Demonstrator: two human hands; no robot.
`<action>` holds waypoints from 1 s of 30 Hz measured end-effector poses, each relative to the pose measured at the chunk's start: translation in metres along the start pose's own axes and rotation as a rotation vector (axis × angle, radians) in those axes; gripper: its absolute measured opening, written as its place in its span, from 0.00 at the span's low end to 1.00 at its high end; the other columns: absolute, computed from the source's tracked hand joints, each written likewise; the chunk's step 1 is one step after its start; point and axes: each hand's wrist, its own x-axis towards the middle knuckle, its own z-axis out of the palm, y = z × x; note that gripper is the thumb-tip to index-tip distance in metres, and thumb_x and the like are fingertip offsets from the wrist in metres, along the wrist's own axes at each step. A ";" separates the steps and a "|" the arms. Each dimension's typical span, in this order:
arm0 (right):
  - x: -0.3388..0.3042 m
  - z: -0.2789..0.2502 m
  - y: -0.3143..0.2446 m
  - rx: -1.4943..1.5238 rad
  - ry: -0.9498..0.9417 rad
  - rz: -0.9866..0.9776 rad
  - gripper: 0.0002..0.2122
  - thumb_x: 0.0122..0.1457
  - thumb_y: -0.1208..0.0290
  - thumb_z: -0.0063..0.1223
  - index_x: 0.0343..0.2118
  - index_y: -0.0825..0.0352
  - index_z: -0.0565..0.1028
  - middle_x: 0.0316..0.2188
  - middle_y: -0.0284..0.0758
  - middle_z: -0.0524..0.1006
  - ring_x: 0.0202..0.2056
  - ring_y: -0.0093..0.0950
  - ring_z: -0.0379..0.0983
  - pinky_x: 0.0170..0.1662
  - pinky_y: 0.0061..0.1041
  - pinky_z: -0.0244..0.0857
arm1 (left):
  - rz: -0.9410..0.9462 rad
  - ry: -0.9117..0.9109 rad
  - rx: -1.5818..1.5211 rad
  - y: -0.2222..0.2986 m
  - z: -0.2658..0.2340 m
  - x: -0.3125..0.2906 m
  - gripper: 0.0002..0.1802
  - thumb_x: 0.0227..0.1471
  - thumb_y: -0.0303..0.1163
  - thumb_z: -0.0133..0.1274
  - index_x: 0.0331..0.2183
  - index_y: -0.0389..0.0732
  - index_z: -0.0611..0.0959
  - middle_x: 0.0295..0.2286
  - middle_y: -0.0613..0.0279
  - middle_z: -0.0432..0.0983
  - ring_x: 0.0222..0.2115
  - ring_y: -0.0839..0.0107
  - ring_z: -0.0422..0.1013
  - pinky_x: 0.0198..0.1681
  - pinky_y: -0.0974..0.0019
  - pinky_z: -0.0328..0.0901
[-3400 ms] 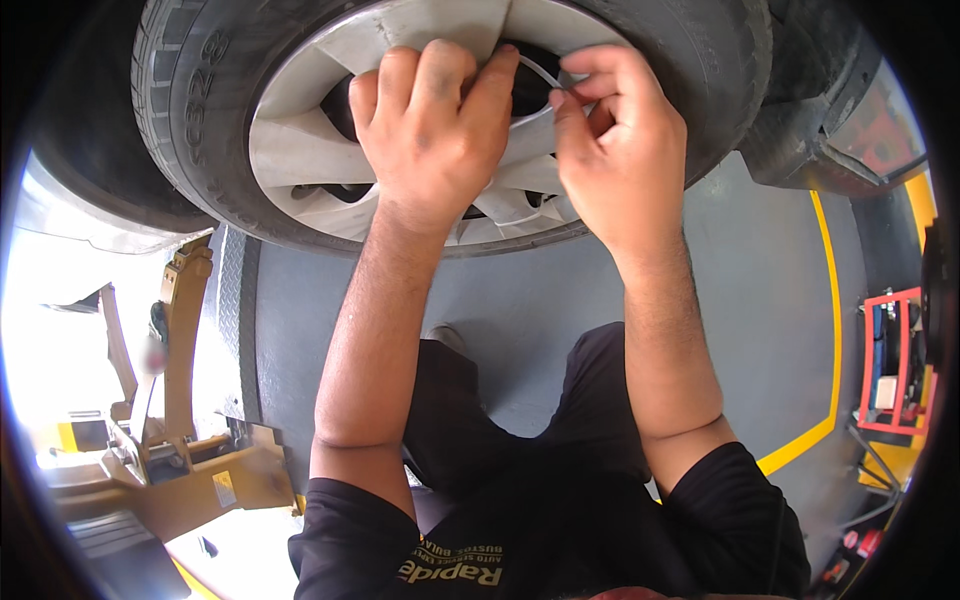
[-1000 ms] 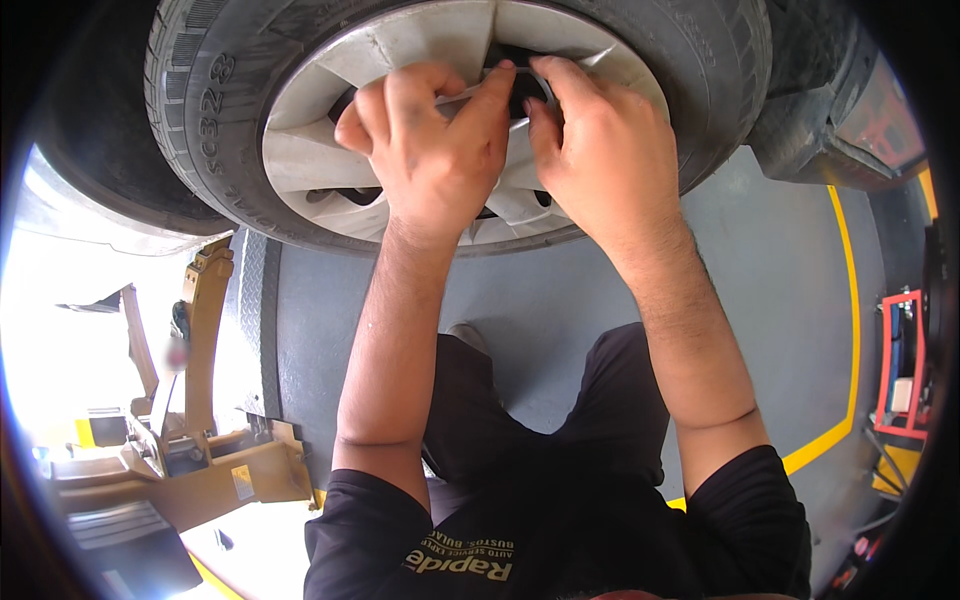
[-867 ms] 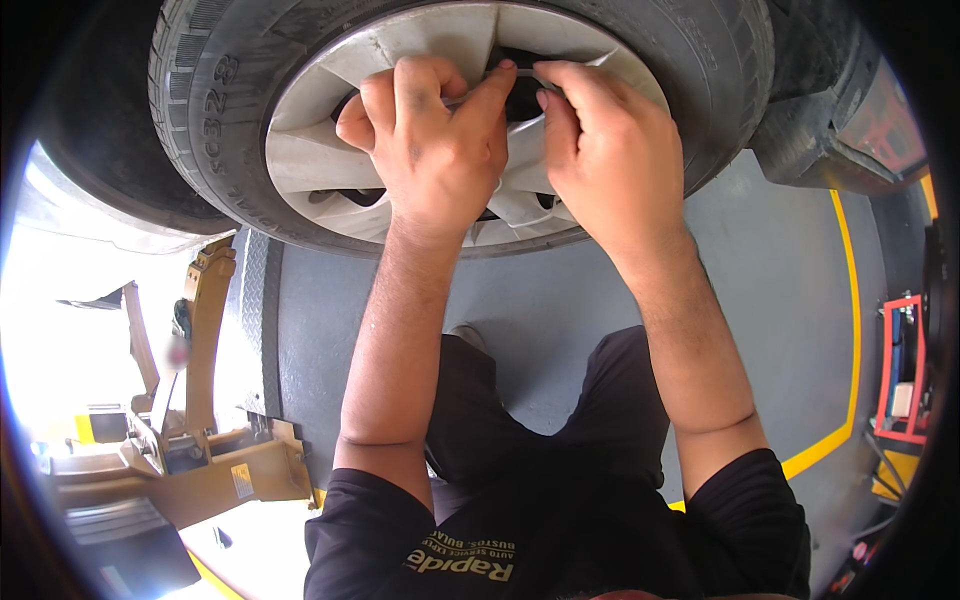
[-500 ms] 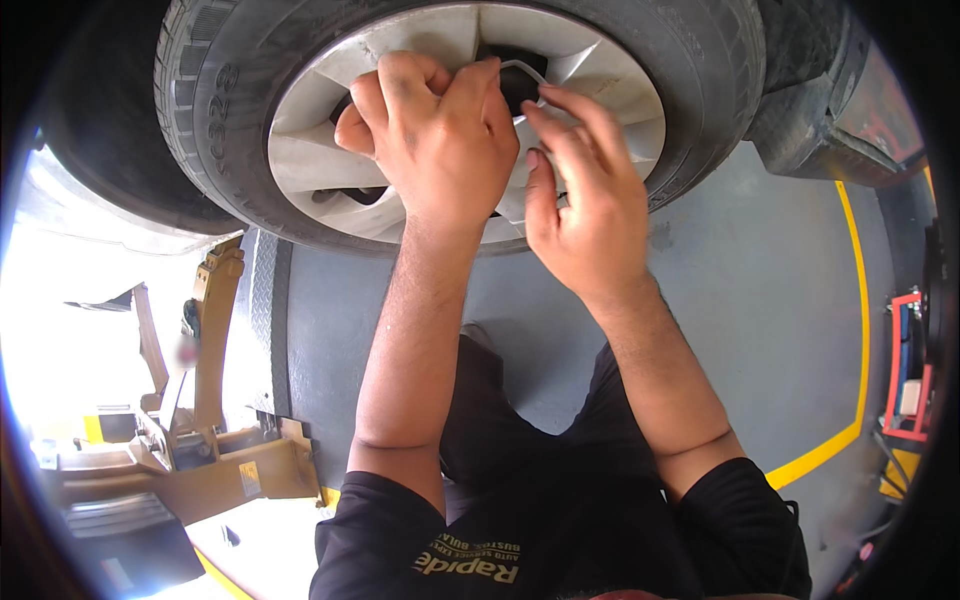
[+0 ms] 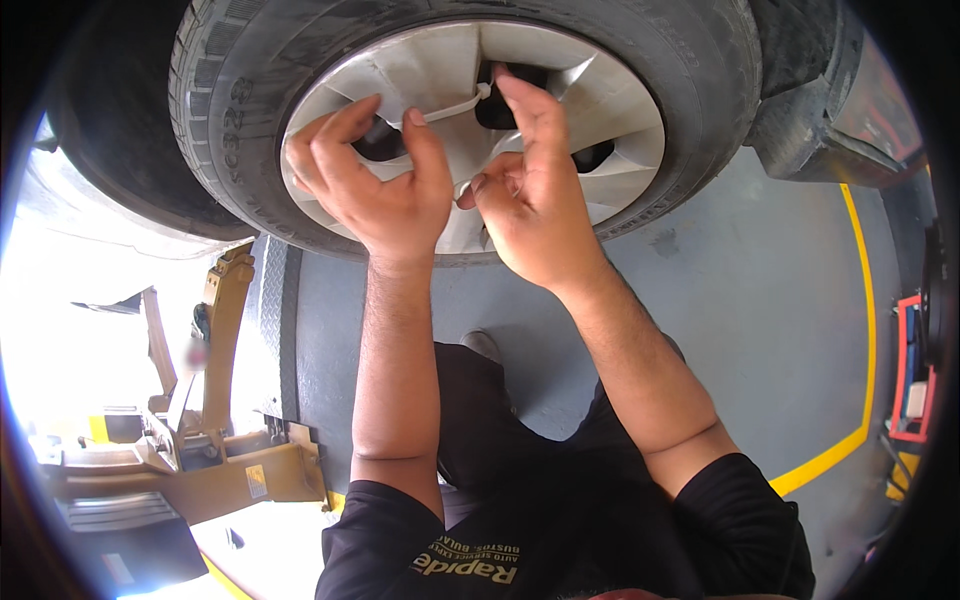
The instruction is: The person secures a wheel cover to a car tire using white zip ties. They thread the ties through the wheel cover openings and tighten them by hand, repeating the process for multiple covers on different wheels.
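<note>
A thin white cable tie (image 5: 455,108) lies across the silver wheel cover (image 5: 400,70), its small head beside a dark opening near the top. My left hand (image 5: 375,185) is at the cover's left side, thumb and fingers apart, the thumb tip close to one end of the tie. My right hand (image 5: 530,190) reaches in from the right. Its index finger stretches up to the tie's head, while the thumb and other fingers are closed low down around a pale end that looks like part of the tie. Where the tie passes behind the cover is hidden.
A black tire (image 5: 235,120) surrounds the cover. A tan metal lift arm (image 5: 225,310) stands at the left, with a dark box (image 5: 130,540) below it. On the right, a yellow line (image 5: 865,330) crosses the grey floor (image 5: 760,300), near a red rack (image 5: 910,370).
Both hands have moved apart on the wheel. My left hand has shifted left and its fingers have spread; my right hand has moved left and closed its lower fingers. More of the tie shows.
</note>
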 end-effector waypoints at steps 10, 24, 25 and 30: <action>0.026 0.002 0.001 0.302 0.026 0.073 0.28 0.57 0.87 0.51 0.59 0.66 0.55 0.67 0.59 0.60 0.22 0.17 0.71 0.25 0.18 0.70 | -0.176 -0.052 -0.055 -0.016 -0.005 -0.002 0.25 0.51 0.29 0.72 0.47 0.34 0.78 0.42 0.56 0.74 0.43 0.61 0.71 0.49 0.57 0.66; 0.007 0.012 0.008 -0.079 0.196 -0.177 0.21 0.68 0.86 0.47 0.62 0.71 0.62 0.63 0.51 0.70 0.31 0.22 0.81 0.34 0.19 0.76 | -0.187 -0.070 -0.059 -0.018 -0.012 -0.004 0.24 0.52 0.32 0.71 0.47 0.36 0.79 0.35 0.60 0.76 0.34 0.68 0.72 0.39 0.64 0.66; 0.005 0.011 0.009 -0.095 0.204 -0.198 0.23 0.68 0.85 0.49 0.64 0.71 0.60 0.66 0.51 0.67 0.31 0.23 0.81 0.34 0.19 0.76 | -0.235 -0.081 -0.058 -0.017 -0.015 -0.004 0.23 0.52 0.32 0.71 0.46 0.36 0.80 0.33 0.61 0.76 0.31 0.70 0.73 0.36 0.65 0.66; -0.017 0.020 0.010 0.079 0.156 -0.172 0.30 0.65 0.85 0.50 0.69 0.69 0.55 0.69 0.57 0.60 0.31 0.23 0.81 0.34 0.19 0.76 | -0.504 -0.272 -0.163 -0.005 -0.025 -0.008 0.24 0.51 0.34 0.73 0.45 0.32 0.83 0.21 0.66 0.78 0.17 0.81 0.69 0.22 0.73 0.64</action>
